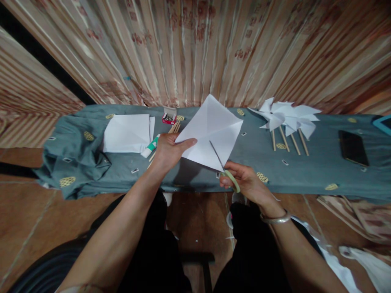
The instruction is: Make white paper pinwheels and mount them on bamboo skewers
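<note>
R hand (247, 181) w/ scissors (224, 169) cutting paper (210, 130), L hand (171, 150) pinching edge.

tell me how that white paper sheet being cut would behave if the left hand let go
The white paper sheet looks thin and creased, so it would probably flop. Pinched only by the left hand, it seems light. The scissors in the right hand might tear it.

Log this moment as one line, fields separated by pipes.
left hand: holds paper | right hand: scissors cutting paper's lower edge | bench: paper stack, pinwheels, phone
</note>
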`<state>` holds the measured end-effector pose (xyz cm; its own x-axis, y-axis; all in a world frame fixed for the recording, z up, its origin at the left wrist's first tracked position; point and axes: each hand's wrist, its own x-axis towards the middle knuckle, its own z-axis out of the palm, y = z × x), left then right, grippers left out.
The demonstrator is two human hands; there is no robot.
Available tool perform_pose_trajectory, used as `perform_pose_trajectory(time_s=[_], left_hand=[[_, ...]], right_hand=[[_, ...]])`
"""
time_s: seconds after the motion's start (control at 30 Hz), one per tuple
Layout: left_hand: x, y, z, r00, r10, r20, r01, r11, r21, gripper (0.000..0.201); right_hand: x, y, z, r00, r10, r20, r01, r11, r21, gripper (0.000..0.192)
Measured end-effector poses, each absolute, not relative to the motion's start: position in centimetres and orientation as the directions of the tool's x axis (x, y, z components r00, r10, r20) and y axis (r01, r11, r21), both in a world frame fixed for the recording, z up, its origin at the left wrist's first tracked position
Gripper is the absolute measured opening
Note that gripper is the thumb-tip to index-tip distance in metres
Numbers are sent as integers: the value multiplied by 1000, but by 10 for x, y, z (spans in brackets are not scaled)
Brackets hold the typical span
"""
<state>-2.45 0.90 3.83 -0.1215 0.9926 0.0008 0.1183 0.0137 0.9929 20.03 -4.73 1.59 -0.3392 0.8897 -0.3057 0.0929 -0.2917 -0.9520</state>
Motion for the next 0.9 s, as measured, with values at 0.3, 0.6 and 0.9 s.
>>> perform_pose_trajectory(time_s=[0.3,0.6,0.9], left_hand=[[-24,9,37,-129,992,7,135,11,991,22],[-24,9,38,-132,991,-10,137,28,990,19],[-24,10,34,-128,992,-11,127,28,992,21]], right_hand=[[199,-47,18,-351,886,-303,97,-287,-953,43],[198,-47,20,-333,894,-301,84,-289,-954,42],[200,-47,19,-370,875,-311,90,-299,-950,42]])
